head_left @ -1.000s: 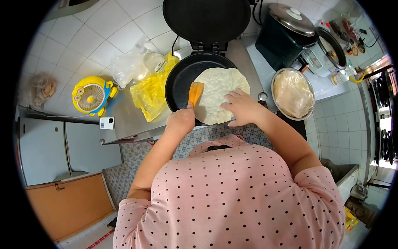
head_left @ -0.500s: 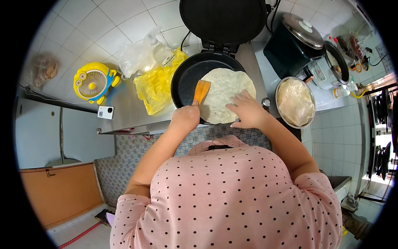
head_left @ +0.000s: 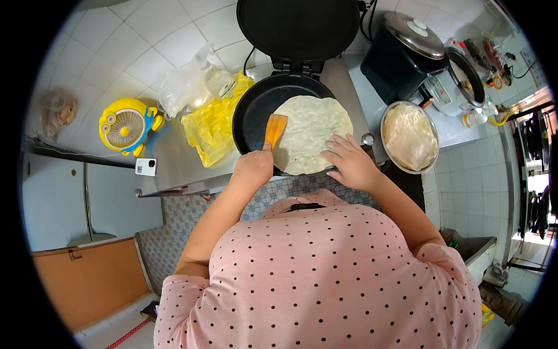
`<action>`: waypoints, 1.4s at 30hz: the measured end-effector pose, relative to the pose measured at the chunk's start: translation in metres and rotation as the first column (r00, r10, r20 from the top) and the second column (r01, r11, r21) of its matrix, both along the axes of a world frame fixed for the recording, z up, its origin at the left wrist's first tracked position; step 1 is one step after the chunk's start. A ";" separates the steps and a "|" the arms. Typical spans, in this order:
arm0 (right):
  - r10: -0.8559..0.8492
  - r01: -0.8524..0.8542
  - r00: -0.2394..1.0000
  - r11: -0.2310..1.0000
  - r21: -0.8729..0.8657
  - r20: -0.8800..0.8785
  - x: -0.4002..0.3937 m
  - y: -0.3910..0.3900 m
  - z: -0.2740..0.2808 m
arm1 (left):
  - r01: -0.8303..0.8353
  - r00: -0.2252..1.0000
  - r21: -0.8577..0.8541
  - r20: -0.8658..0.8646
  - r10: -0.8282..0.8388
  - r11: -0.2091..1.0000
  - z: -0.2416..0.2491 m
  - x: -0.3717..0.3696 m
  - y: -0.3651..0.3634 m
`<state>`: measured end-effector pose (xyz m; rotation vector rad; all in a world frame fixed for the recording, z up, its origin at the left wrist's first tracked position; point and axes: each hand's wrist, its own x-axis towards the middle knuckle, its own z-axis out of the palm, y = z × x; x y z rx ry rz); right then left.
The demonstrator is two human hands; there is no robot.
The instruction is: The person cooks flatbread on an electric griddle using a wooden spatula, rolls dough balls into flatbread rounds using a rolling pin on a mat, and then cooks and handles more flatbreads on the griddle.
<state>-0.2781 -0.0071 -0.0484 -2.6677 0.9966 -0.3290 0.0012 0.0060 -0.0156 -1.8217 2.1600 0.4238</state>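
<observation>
A steel worktop (head_left: 174, 157) runs across the middle of the frame under a white tiled wall, and at upper centre it carries a round black electric griddle pan (head_left: 253, 113) with its hinged lid (head_left: 296, 26) standing open, probably so that both hands can get at the cooking surface. In the pan lies a thin, pale, round flatbread (head_left: 311, 136), pushed toward the pan's right side with its near edge reaching the rim. Right of it a round metal basin (head_left: 433, 125) holds a stack of similar flatbreads, close enough to serve the pan. At upper right stand a dark green cooker with a steel lid (head_left: 398, 55) and a white rice cooker (head_left: 459, 81); left of the pan lie crumpled yellow plastic bags (head_left: 212, 131) and a small yellow cartoon-shaped fan (head_left: 125, 125). The right hand (head_left: 351, 163) is open, its fingers spread on the flatbread's near right edge, seemingly steadying it. The left hand (head_left: 253, 168) is closed around the handle of an orange wooden spatula (head_left: 274, 129), whose blade lies flat at the flatbread's left edge, an angle suited to sliding beneath it.
</observation>
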 end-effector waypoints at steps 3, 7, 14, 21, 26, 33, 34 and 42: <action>0.006 0.000 0.997 0.997 -0.075 0.073 -0.001 0.001 -0.003 | 0.002 1.000 0.002 0.001 -0.002 1.000 0.000 0.000 -0.001; -0.048 0.059 0.982 0.997 -0.056 0.183 -0.001 0.003 -0.003 | -0.008 1.000 0.013 0.010 0.008 1.000 -0.002 0.000 -0.002; -0.086 0.104 0.973 0.992 -0.077 0.212 0.002 0.004 -0.001 | -0.004 1.000 0.013 0.020 0.003 1.000 0.001 -0.001 -0.002; -0.109 0.123 0.972 0.991 -0.057 0.209 0.003 0.005 -0.001 | -0.006 1.000 0.031 0.028 0.006 1.000 0.004 -0.002 -0.001; -0.120 0.137 0.967 0.989 -0.061 0.223 0.004 0.005 -0.002 | -0.008 0.999 0.035 0.031 0.007 0.999 0.004 -0.003 -0.001; -0.130 0.144 0.971 0.988 -0.059 0.200 0.005 0.005 -0.004 | -0.009 0.999 0.044 0.042 0.007 0.999 0.002 -0.004 -0.001; -0.133 0.145 0.972 0.988 -0.051 0.196 0.005 0.006 -0.004 | -0.010 0.999 0.046 0.042 0.008 0.999 0.002 -0.004 -0.001; -0.136 0.181 0.956 0.970 -0.161 0.260 0.005 0.015 -0.007 | -0.014 1.000 0.031 0.024 0.014 0.999 0.000 -0.003 0.000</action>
